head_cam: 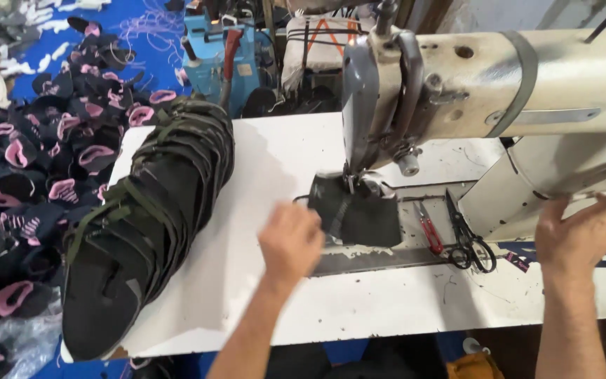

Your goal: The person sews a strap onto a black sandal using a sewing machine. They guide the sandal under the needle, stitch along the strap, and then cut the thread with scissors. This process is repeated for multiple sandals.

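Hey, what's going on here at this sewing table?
A person sits at an industrial sewing machine. Their left hand rests at the edge of a dark fabric piece lying under the needle, while the right hand is on the machine's right end. A long stack of dark cut pieces with green straps lies on the left of the white table. Red snips and black scissors lie beside the fabric. More dark and pink pieces are heaped on the floor.
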